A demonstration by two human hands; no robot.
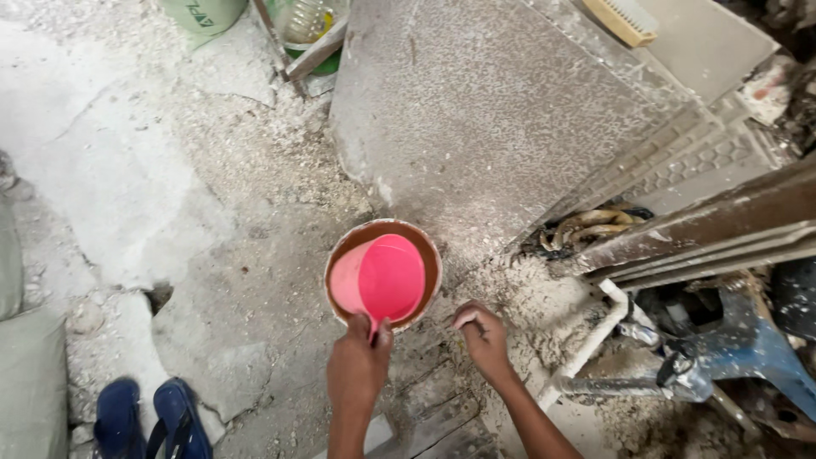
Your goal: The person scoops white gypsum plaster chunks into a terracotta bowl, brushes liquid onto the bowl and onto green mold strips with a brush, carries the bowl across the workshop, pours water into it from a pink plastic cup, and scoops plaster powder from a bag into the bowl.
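Observation:
A round bucket (338, 246) with a brown inside stands on the dusty floor in the middle of the view. A pink plastic scoop (382, 276) sits tilted inside it. My left hand (359, 357) grips the scoop's handle at the bucket's near rim. My right hand (483, 333) hovers just right of the bucket with its fingers curled loosely and nothing in them. Whether the bucket holds liquid I cannot tell.
A stack of large grey tiles (510, 110) lies behind the bucket. A blue machine (739, 348) with a white pipe (586, 348) sits at right. Blue sandals (149, 421) lie at lower left, sacks (30, 382) at the left edge, a brush (620, 19) at the top.

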